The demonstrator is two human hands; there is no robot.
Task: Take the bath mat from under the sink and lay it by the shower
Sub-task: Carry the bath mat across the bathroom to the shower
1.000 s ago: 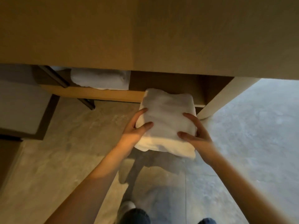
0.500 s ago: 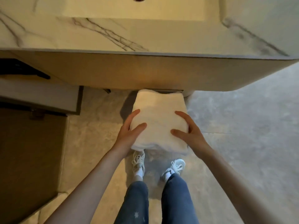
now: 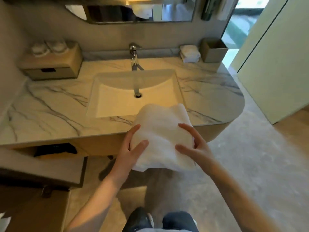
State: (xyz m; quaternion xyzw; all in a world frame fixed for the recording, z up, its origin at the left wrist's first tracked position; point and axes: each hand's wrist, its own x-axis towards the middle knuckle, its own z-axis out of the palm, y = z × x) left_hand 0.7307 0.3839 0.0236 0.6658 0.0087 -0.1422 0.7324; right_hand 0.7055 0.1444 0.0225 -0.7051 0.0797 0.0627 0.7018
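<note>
Bath mat (image 3: 163, 136), white, folded, held in air between both hands, in front of counter edge, overlapping near corner of sink in view. Left hand (image 3: 128, 153) clamped on left side, right hand (image 3: 195, 146) on right side, thumbs on top. Beyond hands: sink (image 3: 117, 104) basin bare, faucet (image 3: 134, 56) behind. Far left of hands: box (image 3: 53, 64) with 2 blurred lidded items on top. Far right: open box (image 3: 214, 51), contents hidden; folded towels (image 3: 189, 53) beside it. Marble counter (image 3: 41, 111), grey floor (image 3: 250, 164), mirror (image 3: 133, 10) above.
</note>
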